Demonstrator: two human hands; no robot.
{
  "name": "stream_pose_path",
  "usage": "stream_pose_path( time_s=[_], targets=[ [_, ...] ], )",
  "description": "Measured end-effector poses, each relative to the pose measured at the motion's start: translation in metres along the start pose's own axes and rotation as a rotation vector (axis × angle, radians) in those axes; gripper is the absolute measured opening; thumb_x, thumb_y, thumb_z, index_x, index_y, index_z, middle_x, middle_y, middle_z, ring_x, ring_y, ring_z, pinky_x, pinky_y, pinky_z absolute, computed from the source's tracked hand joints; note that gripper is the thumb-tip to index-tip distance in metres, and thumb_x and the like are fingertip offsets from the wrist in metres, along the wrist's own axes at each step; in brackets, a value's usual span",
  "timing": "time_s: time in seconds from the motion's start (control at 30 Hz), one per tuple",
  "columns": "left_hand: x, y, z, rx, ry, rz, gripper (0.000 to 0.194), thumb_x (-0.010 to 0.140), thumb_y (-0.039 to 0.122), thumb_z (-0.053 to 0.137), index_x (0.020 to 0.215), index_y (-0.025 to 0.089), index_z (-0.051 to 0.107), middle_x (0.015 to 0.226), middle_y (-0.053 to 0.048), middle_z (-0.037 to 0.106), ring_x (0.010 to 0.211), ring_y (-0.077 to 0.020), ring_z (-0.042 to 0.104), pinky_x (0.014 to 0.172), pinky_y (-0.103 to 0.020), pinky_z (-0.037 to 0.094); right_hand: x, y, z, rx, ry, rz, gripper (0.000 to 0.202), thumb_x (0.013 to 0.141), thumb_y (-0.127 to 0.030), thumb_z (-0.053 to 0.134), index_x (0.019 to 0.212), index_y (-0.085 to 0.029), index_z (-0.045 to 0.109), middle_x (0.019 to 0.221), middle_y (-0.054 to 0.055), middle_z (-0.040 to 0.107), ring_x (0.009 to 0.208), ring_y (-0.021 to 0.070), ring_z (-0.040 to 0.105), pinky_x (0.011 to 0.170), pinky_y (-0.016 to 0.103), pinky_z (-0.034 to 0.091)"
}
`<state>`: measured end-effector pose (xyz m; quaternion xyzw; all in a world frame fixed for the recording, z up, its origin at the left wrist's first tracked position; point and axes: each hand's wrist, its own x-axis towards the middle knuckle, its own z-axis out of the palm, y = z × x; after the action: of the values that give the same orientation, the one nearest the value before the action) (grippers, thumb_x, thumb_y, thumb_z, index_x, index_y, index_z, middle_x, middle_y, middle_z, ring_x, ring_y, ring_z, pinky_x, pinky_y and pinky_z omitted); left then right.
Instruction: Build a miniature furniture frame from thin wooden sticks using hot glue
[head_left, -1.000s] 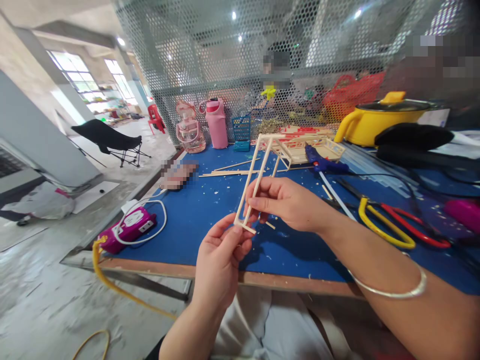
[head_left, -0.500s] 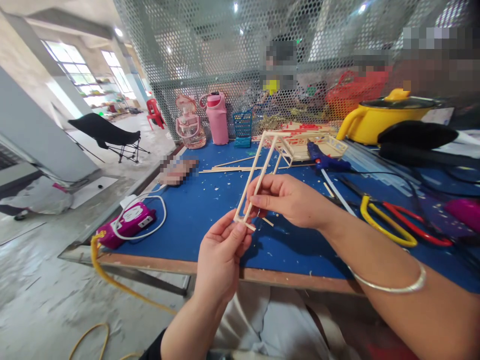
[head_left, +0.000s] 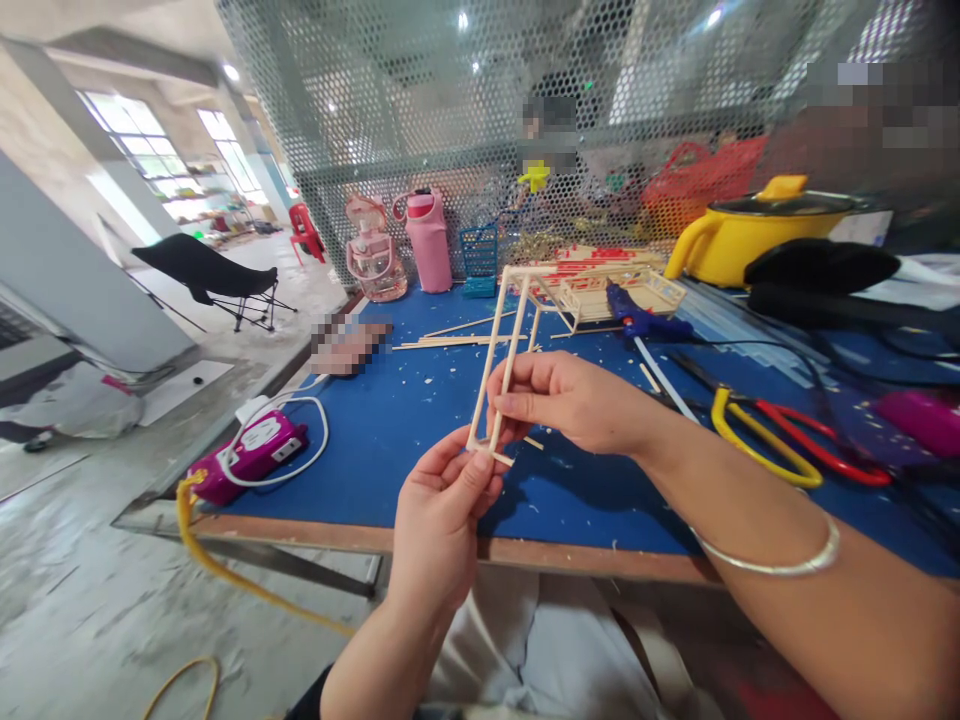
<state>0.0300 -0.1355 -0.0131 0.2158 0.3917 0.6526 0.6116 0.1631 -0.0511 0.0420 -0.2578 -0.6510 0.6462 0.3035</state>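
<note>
Between my hands, above the blue table top (head_left: 360,420), is a small frame of thin wooden sticks (head_left: 486,372). My left hand (head_left: 446,500) pinches its lower end, where a short cross stick pokes out to the right. My right hand (head_left: 559,400) grips one of the long sticks a little higher, thumb in front. The upper end of the frame leans away from me and overlaps a tray-like stick structure (head_left: 592,300) behind it. A blue glue gun (head_left: 641,318) rests against that structure.
Loose sticks (head_left: 450,341) lie behind my hands. Yellow-handled and red-handled pliers (head_left: 765,430) and a yellow pot (head_left: 757,245) are at the right. A purple power strip (head_left: 251,455) with cables sits at the left, pink bottles (head_left: 429,240) at the back by a perforated metal screen (head_left: 420,110).
The stick frame has tipped slightly, its upper end now more upright and further left. Both hands keep their hold. The whole view has shifted a little.
</note>
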Motion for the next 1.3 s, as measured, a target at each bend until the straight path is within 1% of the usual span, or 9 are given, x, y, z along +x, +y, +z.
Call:
stream_pose_path(
  time_s=[0.37, 0.5, 0.57, 0.63, 0.7, 0.77, 0.93, 1.07, 1.3],
  targets=[
    [0.001, -0.003, 0.0, -0.04, 0.056, -0.009, 0.044, 0.058, 0.019, 0.085, 0.098, 0.013, 0.067, 0.078, -0.006, 0.073, 0.063, -0.0083, 0.067, 0.06, -0.013, 0.054, -0.003, 0.002, 0.001, 0.02, 0.036, 0.044, 0.029, 0.07, -0.041, 0.073, 0.076, -0.016, 0.059, 0.065, -0.001, 0.066, 0.06, 0.0096, 0.061, 0.061, 0.024, 0.049],
    [0.01, -0.007, -0.004, -0.091, 0.066, -0.025, 0.049, 0.051, 0.016, 0.088, 0.095, 0.013, 0.067, 0.079, -0.007, 0.074, 0.065, -0.0114, 0.069, 0.06, -0.016, 0.056, -0.004, 0.001, -0.001, -0.071, 0.038, 0.012, 0.03, 0.066, -0.035, 0.077, 0.081, -0.015, 0.061, 0.071, -0.001, 0.065, 0.065, 0.0099, 0.06, 0.066, 0.025, 0.047],
    [0.012, -0.007, -0.004, -0.109, 0.076, -0.026, 0.048, 0.048, 0.014, 0.088, 0.092, 0.013, 0.067, 0.077, -0.006, 0.074, 0.064, -0.0117, 0.069, 0.059, -0.016, 0.056, -0.004, -0.002, -0.003, -0.119, 0.118, -0.053, 0.03, 0.068, -0.033, 0.076, 0.086, -0.016, 0.059, 0.069, -0.003, 0.062, 0.063, 0.0094, 0.058, 0.063, 0.024, 0.046],
    [0.011, -0.007, -0.004, -0.113, 0.096, -0.029, 0.048, 0.047, 0.013, 0.089, 0.09, 0.013, 0.067, 0.075, -0.005, 0.074, 0.062, -0.0117, 0.069, 0.058, -0.016, 0.056, -0.004, -0.005, -0.004, -0.102, 0.272, -0.171, 0.032, 0.071, -0.035, 0.074, 0.093, -0.019, 0.055, 0.069, -0.004, 0.06, 0.059, 0.0089, 0.056, 0.058, 0.023, 0.045],
    [0.009, -0.006, -0.002, -0.103, 0.121, -0.014, 0.048, 0.047, 0.013, 0.088, 0.09, 0.014, 0.067, 0.074, -0.005, 0.074, 0.061, -0.0114, 0.068, 0.057, -0.016, 0.056, -0.003, -0.008, -0.006, -0.024, 0.41, -0.283, 0.036, 0.073, -0.038, 0.072, 0.097, -0.022, 0.051, 0.076, -0.003, 0.061, 0.062, 0.01, 0.058, 0.056, 0.023, 0.046],
    [0.007, -0.006, -0.001, -0.094, 0.141, 0.01, 0.047, 0.048, 0.013, 0.088, 0.09, 0.014, 0.067, 0.073, -0.004, 0.073, 0.062, -0.011, 0.069, 0.057, -0.015, 0.056, -0.003, -0.011, -0.008, 0.086, 0.457, -0.324, 0.037, 0.074, -0.046, 0.07, 0.095, -0.022, 0.052, 0.082, 0.0, 0.064, 0.066, 0.0122, 0.061, 0.056, 0.024, 0.048],
    [0.007, -0.004, -0.003, -0.089, 0.156, 0.001, 0.05, 0.045, 0.013, 0.089, 0.09, 0.014, 0.067, 0.076, -0.003, 0.073, 0.065, -0.0125, 0.069, 0.059, -0.016, 0.057, -0.004, -0.021, -0.013, 0.364, 0.401, -0.2, 0.052, 0.078, -0.065, 0.052, 0.083, -0.015, 0.064, 0.079, 0.009, 0.07, 0.063, 0.0136, 0.064, 0.05, 0.021, 0.046],
    [0.007, -0.004, -0.003, -0.056, 0.151, -0.003, 0.049, 0.046, 0.015, 0.088, 0.09, 0.014, 0.067, 0.076, -0.003, 0.074, 0.065, -0.0133, 0.07, 0.059, -0.017, 0.057, -0.006, -0.029, -0.012, 0.501, 0.37, -0.088, 0.045, 0.078, -0.056, 0.059, 0.087, -0.014, 0.07, 0.084, 0.011, 0.072, 0.056, 0.0093, 0.06, 0.042, 0.017, 0.036],
    [0.003, -0.004, 0.001, -0.048, 0.16, 0.02, 0.05, 0.045, 0.015, 0.089, 0.089, 0.015, 0.066, 0.074, -0.002, 0.074, 0.064, -0.0115, 0.07, 0.059, -0.015, 0.056, -0.008, -0.031, -0.01, 0.555, 0.328, -0.066, 0.032, 0.077, -0.047, 0.066, 0.082, -0.016, 0.073, 0.08, 0.007, 0.071, 0.055, 0.0068, 0.051, 0.044, 0.017, 0.037]
  ],
)
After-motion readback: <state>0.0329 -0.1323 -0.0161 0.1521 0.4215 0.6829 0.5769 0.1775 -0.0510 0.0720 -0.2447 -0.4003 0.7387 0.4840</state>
